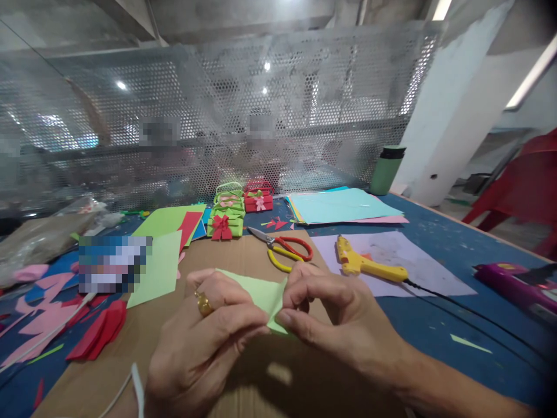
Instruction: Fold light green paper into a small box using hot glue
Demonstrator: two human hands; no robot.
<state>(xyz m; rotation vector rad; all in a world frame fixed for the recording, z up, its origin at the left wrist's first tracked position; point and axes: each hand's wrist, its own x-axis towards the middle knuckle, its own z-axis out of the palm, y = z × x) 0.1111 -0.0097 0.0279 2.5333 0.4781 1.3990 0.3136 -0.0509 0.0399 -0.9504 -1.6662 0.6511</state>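
A small sheet of light green paper (260, 293) is held up between my two hands, with a crease or fold near its right end. My left hand (209, 331), with a gold ring on one finger, pinches its left and lower edge. Thumb and fingertips of my right hand (337, 307) are closed on its right edge. Just beyond the hands, red-and-yellow-handled scissors (290, 251) lie on a brown cardboard sheet (217, 255). Part of the paper is hidden behind my fingers.
A yellow glue gun (369, 267) lies on lilac paper (430, 278), its cord running right. Behind are small green and red paper bags (226, 217), coloured sheets (343, 206) and a green bottle (386, 171). Pink scraps (46, 307) and red pieces (98, 331) lie left; a purple object (513, 284) right.
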